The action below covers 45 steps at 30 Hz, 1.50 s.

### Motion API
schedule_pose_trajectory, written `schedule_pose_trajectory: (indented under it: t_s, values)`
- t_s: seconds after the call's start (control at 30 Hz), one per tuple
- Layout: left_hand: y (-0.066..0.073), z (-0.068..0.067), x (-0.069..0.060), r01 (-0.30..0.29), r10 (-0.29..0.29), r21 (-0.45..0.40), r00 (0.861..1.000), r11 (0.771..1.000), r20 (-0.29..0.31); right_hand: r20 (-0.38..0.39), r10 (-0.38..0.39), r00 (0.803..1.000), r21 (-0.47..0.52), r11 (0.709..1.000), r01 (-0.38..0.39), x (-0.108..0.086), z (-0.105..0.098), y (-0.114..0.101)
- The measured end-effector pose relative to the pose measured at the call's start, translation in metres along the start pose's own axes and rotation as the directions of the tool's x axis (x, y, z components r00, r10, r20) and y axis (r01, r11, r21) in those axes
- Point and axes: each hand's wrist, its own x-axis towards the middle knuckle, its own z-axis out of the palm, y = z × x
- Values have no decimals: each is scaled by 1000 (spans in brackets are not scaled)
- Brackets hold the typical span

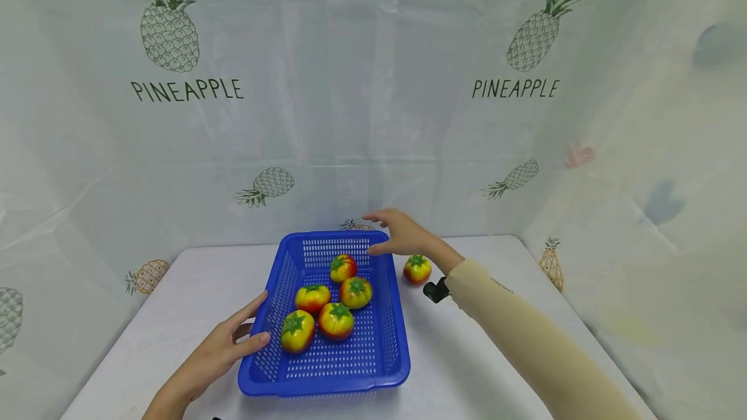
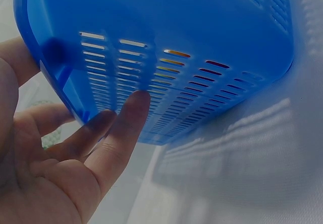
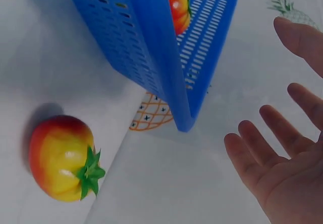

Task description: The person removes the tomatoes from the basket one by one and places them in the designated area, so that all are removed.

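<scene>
A blue perforated plastic basket (image 1: 327, 378) stands on the table, holding several glossy red-and-yellow tomatoes (image 1: 336, 321) with green leafy tops. My left hand (image 1: 217, 349) grips the basket's left rim; in the left wrist view its fingers (image 2: 132, 114) lie against the slotted outer wall. Above the far right corner of the basket is my right hand (image 1: 403, 233), thumb and fingers spread apart, nothing in them. One more tomato (image 1: 417, 269) sits on the table just outside the basket's right side, below my right wrist; the right wrist view shows this loose tomato (image 3: 64, 158) apart from the hand.
White cloth covers the table (image 1: 467, 342). A pale curtain (image 1: 373, 115) printed with pineapples hangs behind it and along both sides. On the right forearm is a beige sleeve (image 1: 496, 310), with a small black device (image 1: 436, 290) at the wrist.
</scene>
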Motion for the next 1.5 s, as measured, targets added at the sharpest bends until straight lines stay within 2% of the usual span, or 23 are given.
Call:
schedule_pose_trajectory:
  t_s: [0.37, 0.7, 0.93, 1.07, 1.3, 1.5]
  values:
    - [-1, 0, 0, 3, -3, -9, 1000, 1000, 1, 41, -17, 999, 34, 999, 16, 27, 33, -4]
    - [0, 0, 0, 5, -5, -24, 1000, 1000, 0, 68, -23, 997, 60, 998, 19, 40, 49, -11]
    - [1, 1, -2, 0, 0, -37, 1000, 999, 2, 107, 29, 994, 77, 996, -37, 45, 53, -17]
    - [1, 0, -2, 4, -4, -32, 1000, 999, 1, 108, 49, 993, 92, 994, -59, 49, 57, -22]
    - [-1, 0, -1, -6, 6, -21, 1000, 1000, 4, 116, 119, 986, 61, 990, -126, 53, 66, -26]
    - [-1, 0, -1, -12, 13, -28, 1000, 1000, 7, 130, 168, 977, 95, 979, -181, 53, 74, -25]
